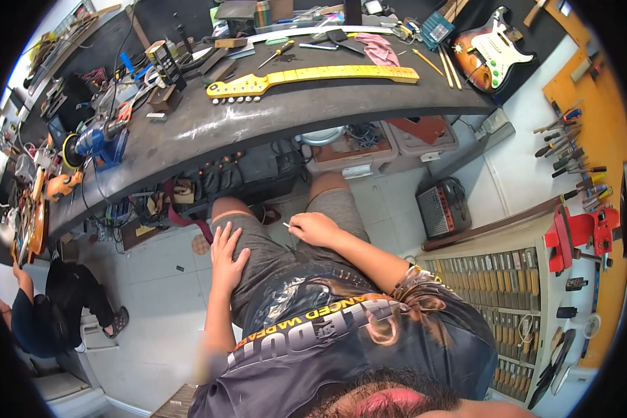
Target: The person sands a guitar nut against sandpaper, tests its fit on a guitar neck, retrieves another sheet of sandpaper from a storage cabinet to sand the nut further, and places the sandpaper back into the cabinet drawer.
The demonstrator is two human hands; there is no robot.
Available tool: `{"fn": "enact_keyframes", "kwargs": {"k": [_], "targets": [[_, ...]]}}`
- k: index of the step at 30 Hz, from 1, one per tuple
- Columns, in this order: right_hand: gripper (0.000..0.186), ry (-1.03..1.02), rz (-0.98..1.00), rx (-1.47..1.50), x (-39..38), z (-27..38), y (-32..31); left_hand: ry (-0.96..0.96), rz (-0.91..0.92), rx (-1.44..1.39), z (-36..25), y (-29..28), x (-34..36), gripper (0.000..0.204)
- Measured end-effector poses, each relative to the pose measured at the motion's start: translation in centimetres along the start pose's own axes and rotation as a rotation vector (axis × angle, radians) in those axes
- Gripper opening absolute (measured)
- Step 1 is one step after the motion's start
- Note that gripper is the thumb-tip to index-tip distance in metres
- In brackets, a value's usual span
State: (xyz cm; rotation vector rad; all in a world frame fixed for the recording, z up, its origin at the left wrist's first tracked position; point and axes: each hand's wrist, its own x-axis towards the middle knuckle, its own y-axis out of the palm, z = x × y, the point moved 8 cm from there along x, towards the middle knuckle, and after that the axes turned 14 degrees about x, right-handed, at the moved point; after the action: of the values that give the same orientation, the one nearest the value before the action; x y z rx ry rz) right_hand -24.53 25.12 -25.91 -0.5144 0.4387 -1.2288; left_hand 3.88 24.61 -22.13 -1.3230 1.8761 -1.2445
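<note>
My left hand [226,256] lies flat on my left thigh, its fingers stretched out and holding nothing. Over my right thigh, my right hand [315,229] is closed on a short, thin white stick [286,225]; only its end pokes out past the fingers, so its kind is unclear. Beyond my knees, a yellow maple guitar neck [313,75] rests on the dark workbench [209,129], its headstock and tuners to the left. Neither hand touches it. At the bench's right end lies a sunburst electric guitar body [491,56] with a white pickguard.
A screwdriver [279,53], a pink cloth [380,49] and pencils [428,61] lie behind the neck. A blue bench grinder [94,143] stands left. Another person [56,306] works at far left. A small amplifier [444,209] and a file rack [488,279] stand right.
</note>
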Motion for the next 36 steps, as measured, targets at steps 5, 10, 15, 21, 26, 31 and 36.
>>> {"fn": "enact_keyframes", "kwargs": {"k": [5,10,15,21,26,31,36], "targets": [[0.028,-0.012,0.004,0.009,1.0,-0.1,0.3,-0.002,-0.012,-0.016,0.3,0.1,0.2,0.063],[0.028,0.029,0.051,0.007,1.6,-0.8,0.4,-0.029,-0.004,-0.018,0.3,0.2,0.7,0.061],[0.029,0.058,0.11,-0.013,2.3,-1.6,0.5,-0.031,0.033,-0.018,0.1,0.7,1.9,0.06],[0.028,0.083,0.108,0.013,2.7,-2.6,0.1,0.011,0.072,0.008,-0.2,1.8,4.7,0.06],[0.028,0.079,0.069,-0.002,2.4,-3.3,-0.5,-0.036,0.152,0.074,-0.3,3.2,7.6,0.063],[0.028,0.124,0.066,-0.009,1.5,-4.0,-0.8,-0.042,0.184,0.189,-1.4,4.0,9.9,0.066],[0.024,0.127,0.028,0.049,1.5,-4.2,-0.6,-0.036,0.155,0.37,-2.3,4.3,10.4,0.06]]}}
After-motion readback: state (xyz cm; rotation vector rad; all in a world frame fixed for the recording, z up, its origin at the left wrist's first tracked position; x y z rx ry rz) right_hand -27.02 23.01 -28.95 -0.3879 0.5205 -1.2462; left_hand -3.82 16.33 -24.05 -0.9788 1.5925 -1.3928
